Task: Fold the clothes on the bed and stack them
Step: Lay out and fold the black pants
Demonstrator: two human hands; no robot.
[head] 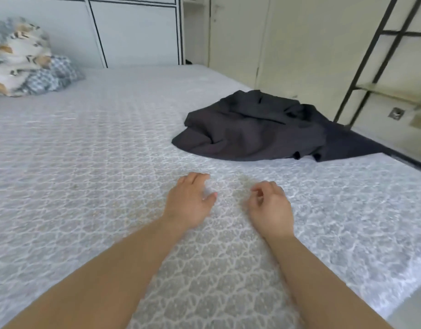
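A dark grey garment (pixel 259 129) lies crumpled on the right side of the bed (pixel 86 150), near its right edge. My left hand (pixel 189 201) hovers over the patterned bedcover in the middle, fingers loosely curled and holding nothing. My right hand (pixel 270 206) is beside it, a short gap to the right, fingers also loosely curled and empty. Both hands are nearer to me than the garment and do not touch it.
A pile of patterned pillows or bedding (pixel 24 60) sits at the far left by the white headboard (pixel 133 29). A black metal shelf frame (pixel 380 60) stands beyond the bed's right edge, against the cream wall.
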